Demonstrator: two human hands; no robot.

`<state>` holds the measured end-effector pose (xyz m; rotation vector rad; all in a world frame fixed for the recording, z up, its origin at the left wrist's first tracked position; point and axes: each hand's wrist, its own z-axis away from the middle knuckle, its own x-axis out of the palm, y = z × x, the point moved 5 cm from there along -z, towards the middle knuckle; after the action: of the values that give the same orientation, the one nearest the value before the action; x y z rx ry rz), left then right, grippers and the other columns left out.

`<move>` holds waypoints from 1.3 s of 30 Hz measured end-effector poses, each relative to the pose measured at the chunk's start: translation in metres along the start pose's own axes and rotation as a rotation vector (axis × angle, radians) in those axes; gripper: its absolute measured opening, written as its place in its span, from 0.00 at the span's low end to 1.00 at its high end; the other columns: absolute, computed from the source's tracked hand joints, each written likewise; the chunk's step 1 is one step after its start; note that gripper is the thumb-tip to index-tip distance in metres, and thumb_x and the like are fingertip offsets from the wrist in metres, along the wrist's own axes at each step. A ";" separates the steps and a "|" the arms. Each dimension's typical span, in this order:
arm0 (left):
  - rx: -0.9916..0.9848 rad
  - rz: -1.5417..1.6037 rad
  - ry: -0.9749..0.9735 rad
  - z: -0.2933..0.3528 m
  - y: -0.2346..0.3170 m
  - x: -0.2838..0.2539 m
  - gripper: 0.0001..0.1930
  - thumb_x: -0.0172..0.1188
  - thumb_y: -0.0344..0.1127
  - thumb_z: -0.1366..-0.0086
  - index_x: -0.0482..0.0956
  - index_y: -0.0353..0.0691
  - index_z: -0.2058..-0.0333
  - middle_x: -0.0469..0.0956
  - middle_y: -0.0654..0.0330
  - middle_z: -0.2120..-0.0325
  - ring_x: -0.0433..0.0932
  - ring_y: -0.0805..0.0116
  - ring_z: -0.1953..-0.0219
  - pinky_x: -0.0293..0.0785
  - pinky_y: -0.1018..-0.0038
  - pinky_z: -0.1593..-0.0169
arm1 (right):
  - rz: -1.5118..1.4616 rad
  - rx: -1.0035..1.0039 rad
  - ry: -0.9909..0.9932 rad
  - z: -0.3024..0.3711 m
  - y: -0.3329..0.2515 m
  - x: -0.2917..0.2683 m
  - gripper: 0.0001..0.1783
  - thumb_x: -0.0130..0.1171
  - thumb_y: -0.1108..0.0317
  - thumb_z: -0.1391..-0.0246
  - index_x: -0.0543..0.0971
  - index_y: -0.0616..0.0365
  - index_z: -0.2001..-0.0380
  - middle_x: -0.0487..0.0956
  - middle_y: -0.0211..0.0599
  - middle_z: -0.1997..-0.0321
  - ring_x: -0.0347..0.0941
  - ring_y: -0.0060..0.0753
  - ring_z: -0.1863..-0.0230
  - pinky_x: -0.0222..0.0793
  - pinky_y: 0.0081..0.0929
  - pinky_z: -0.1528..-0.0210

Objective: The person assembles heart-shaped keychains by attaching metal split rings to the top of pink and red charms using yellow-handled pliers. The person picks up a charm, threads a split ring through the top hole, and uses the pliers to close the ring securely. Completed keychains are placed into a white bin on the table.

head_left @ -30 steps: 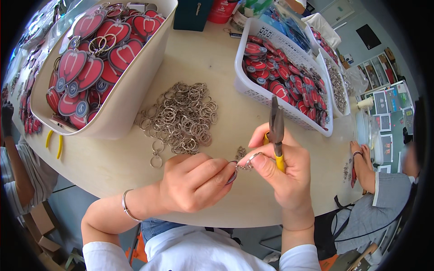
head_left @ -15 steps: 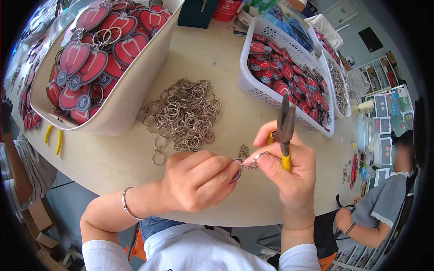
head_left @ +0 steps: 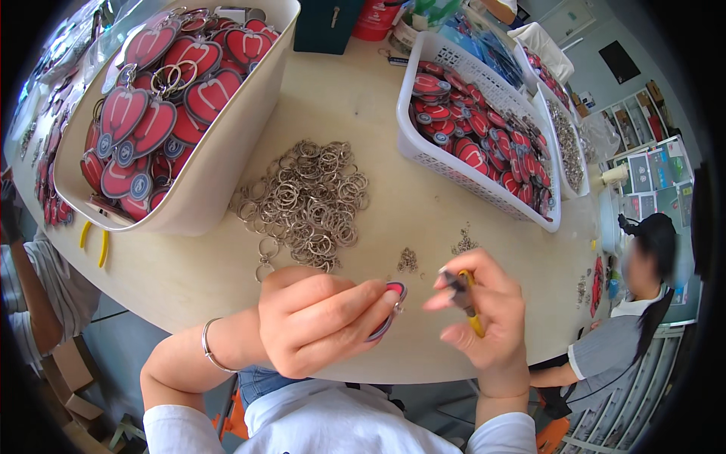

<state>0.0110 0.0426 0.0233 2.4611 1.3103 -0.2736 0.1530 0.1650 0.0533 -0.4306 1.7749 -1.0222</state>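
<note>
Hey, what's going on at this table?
A person is handling a red charm in the left hand, while the right hand holds yellow-handled pliers. The hands are apart, and the pliers aren't touching the charm. A pile of metal rings lies on the table in front. More red charms fill a bin on the left and lie in a white basket on the right.
</note>
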 end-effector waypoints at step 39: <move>0.107 -0.134 -0.073 -0.004 0.010 0.000 0.11 0.64 0.23 0.61 0.84 0.36 0.73 0.79 0.60 0.69 0.71 0.76 0.76 0.63 0.83 0.78 | 0.511 -0.221 0.087 0.028 -0.012 0.009 0.17 0.71 0.64 0.67 0.71 0.58 0.87 0.71 0.39 0.69 0.67 0.39 0.72 0.66 0.32 0.74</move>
<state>0.0193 0.0394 0.0292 2.4280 1.4661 -0.4741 0.1720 0.1400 0.0537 -0.0533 1.9468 -0.4934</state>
